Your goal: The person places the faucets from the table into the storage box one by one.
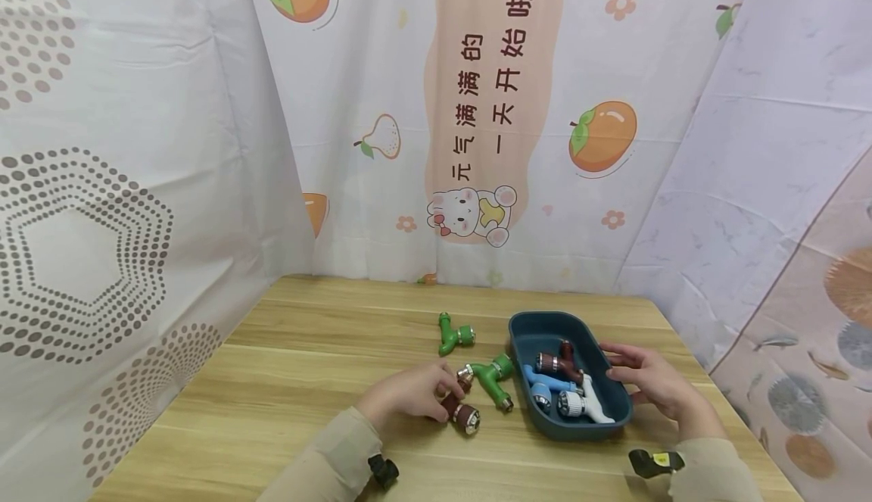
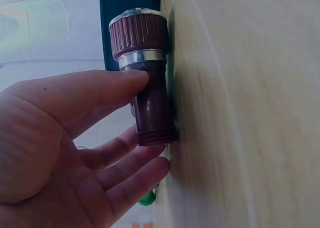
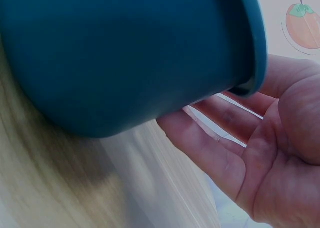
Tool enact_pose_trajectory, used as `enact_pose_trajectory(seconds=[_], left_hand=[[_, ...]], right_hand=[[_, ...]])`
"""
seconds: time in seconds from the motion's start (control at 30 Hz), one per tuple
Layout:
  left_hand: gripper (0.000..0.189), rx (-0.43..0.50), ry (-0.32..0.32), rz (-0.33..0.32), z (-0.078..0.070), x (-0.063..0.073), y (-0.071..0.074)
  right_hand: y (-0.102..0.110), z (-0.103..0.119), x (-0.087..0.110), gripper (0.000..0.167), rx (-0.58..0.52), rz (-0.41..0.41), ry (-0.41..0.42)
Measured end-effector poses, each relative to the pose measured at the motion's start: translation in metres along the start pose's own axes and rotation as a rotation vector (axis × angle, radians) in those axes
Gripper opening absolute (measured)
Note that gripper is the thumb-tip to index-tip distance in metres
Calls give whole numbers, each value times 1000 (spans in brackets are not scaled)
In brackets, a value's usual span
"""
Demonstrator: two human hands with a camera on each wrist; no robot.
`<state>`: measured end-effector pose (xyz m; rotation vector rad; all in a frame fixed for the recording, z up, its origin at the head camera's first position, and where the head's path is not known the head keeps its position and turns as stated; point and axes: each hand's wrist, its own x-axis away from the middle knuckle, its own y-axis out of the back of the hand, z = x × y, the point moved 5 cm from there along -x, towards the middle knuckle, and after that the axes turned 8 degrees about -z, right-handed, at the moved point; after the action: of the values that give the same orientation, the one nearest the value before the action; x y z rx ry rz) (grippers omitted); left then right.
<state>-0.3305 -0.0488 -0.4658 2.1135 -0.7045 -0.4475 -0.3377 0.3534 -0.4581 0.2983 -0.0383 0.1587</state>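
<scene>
My left hand [image 1: 415, 391] pinches a maroon faucet [image 1: 466, 416] just over the wood table. In the left wrist view its thumb lies on the faucet's dark body [image 2: 152, 103], below the ribbed, silver-ringed knob. My right hand [image 1: 657, 381] rests against the right side of a dark teal bin [image 1: 579, 432], fingers fairly straight along the outer wall and rim. Inside the bin lie another maroon faucet [image 1: 568, 366], a blue faucet [image 1: 553, 383] and a white faucet [image 1: 594, 402]. The right wrist view shows the bin's wall [image 3: 115, 63] with fingertips touching it.
Two green faucets lie left of the bin: one [image 1: 487, 378] between it and my left hand, the other [image 1: 450, 337] farther back. Printed curtains [image 1: 381, 207] hang behind and at both sides of the wood table [image 1: 293, 358].
</scene>
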Motion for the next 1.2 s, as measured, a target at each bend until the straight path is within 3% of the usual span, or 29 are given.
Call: enact_pose_trajectory(seconds=[0.27, 0.5, 0.9, 1.2], left_hand=[[39, -9, 17, 6, 0, -2, -1], [36, -57, -19, 0, 0, -8, -5], [35, -17, 14, -13, 2, -8, -6], [32, -10, 0, -13, -2, -5, -3]], right_hand=[[1, -1, -1, 68, -3, 5, -1], [2, -1, -1, 68, -3, 5, -3], [0, 1, 0, 68, -1, 8, -1], [1, -1, -1, 67, -17, 21, 5]])
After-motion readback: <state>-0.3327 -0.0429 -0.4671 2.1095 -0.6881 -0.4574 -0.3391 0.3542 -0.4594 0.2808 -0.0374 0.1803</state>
